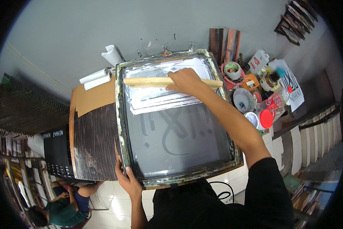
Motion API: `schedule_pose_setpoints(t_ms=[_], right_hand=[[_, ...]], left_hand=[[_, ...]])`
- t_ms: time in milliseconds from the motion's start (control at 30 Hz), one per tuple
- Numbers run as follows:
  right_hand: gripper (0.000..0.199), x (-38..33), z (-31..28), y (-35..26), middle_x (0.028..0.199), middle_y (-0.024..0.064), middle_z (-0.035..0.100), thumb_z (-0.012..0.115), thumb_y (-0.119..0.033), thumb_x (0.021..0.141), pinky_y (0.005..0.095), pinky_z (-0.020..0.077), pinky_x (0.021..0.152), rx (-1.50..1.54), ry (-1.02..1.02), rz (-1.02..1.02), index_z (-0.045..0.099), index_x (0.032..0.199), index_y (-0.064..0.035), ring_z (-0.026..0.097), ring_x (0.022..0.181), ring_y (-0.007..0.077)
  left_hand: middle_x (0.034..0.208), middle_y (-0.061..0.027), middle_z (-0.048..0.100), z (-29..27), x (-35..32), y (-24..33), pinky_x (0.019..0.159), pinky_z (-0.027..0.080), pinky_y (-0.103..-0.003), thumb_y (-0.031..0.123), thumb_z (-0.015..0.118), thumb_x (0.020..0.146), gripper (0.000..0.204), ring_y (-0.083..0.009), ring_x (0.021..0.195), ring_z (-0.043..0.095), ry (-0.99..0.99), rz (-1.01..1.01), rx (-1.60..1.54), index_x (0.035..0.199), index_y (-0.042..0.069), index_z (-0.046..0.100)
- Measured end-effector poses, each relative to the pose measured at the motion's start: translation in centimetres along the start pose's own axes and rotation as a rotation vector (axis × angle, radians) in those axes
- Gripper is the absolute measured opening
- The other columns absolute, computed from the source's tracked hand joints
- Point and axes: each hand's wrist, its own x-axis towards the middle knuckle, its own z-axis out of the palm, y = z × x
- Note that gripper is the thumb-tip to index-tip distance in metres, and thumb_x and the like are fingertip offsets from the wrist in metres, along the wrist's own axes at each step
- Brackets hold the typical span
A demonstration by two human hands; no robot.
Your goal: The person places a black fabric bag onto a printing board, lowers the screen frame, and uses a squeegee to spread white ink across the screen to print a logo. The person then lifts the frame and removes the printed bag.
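Note:
A screen-printing frame (122, 141) with a paint-crusted rim lies before me, its grey mesh (163, 152) bearing dark curved lettering. White ink (156, 102) covers the far part of the mesh in streaks. My right hand (184, 82) is closed round the wooden handle of a squeegee (141, 81), which lies crosswise over the ink; its blade is mostly hidden under the handle. At the near left corner my left hand (128, 182) grips the frame's side, the thumb near the rim and the fingers along the outside.
A dark scratched board (95, 143) with brown cardboard (95, 97) and white paper rolls (96, 78) lies left. Pots, a red-lidded jar (265, 119) and a plastic bottle (274, 100) crowd the right side. A seated person (68, 206) is at lower left.

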Motion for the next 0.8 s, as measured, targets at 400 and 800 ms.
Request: schedule_pose_setpoints(t_ms=[400, 800], right_hand=[[0.025, -3.3, 0.5, -0.8, 0.086, 0.0149, 0.071, 0.067, -0.027, 0.093, 0.0473, 0.0565, 0.070, 0.048, 0.211, -0.175, 0.060, 0.100, -0.0043, 0.072, 0.084, 0.0338], [0.021, -6.7, 5.9, -2.7, 0.089, 0.0131, 0.065, 0.064, -0.009, 0.080, 0.0395, 0.0568, 0.074, -0.088, 0.302, -0.295, 0.056, 0.098, -0.0039, 0.068, 0.084, 0.0302]], left_hand=[[0.141, -0.0269, 0.053, 0.0, 0.1, -0.5, 0.114, 0.036, -0.046, 0.043, 0.051, 0.106, 0.063, -0.0363, 0.133, 0.050, 0.033, 0.035, 0.036, 0.145, -0.007, 0.046], [0.144, -0.0276, 0.052, -0.2, -0.1, -0.8, 0.116, 0.034, -0.047, 0.032, 0.052, 0.104, 0.057, -0.0401, 0.136, 0.048, 0.002, 0.029, 0.048, 0.143, -0.009, 0.046]])
